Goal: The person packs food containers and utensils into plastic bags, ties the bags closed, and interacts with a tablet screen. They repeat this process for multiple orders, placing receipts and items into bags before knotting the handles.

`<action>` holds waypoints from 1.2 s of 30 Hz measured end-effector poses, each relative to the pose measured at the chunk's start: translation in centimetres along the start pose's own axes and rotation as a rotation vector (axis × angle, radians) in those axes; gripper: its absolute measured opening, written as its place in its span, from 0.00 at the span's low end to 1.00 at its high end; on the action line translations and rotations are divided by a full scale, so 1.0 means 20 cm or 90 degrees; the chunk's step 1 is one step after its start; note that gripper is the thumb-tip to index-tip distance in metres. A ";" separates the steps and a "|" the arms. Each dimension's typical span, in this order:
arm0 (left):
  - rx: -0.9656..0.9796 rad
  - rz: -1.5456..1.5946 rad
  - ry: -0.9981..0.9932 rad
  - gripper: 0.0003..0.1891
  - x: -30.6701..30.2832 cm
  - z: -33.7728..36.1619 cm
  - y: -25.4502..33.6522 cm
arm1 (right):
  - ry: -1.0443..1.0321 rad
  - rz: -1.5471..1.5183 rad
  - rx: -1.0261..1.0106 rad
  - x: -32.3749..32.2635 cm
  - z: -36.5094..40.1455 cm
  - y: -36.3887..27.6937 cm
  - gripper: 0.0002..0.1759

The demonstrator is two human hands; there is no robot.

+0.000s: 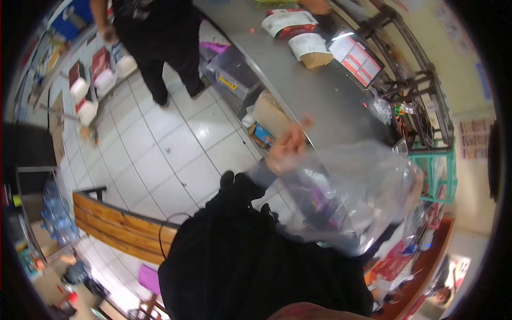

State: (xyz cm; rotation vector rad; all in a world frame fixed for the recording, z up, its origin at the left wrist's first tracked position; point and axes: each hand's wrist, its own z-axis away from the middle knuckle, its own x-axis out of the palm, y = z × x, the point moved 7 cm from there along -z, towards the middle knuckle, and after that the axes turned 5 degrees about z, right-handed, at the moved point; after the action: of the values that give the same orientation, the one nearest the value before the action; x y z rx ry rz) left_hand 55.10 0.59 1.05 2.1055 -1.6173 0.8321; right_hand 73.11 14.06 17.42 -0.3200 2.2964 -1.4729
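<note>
A large clear plastic bag (357, 186) spreads in front of my body, over the near edge of the metal table (341, 117). My left hand (287, 149), blurred by motion, has its fingers bent at the bag's upper left side and grips the film. At the bag's right side is my right hand (413, 189), closed on the plastic and partly veiled by it. Through the film, a purple item (322, 200) shows faintly; whether it lies inside or behind the bag cannot be told.
Red-and-white packs (290, 23) and a printed sheet (358, 58) lie on the table. A person in black (154, 37) stands at the upper left. A clear bin (232, 72) sits under the table, a wooden bench (120, 224) at left, a green stool (445, 173) at right.
</note>
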 end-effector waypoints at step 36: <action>-0.539 -0.421 0.585 0.10 -1.13 -0.32 0.02 | 0.308 0.264 0.108 -0.45 -0.39 1.54 0.06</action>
State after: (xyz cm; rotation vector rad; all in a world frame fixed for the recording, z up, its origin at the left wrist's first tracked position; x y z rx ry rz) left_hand 49.27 21.12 -8.65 1.1901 -0.5393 0.5693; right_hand 78.27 36.83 -5.82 0.5901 2.3596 -1.6278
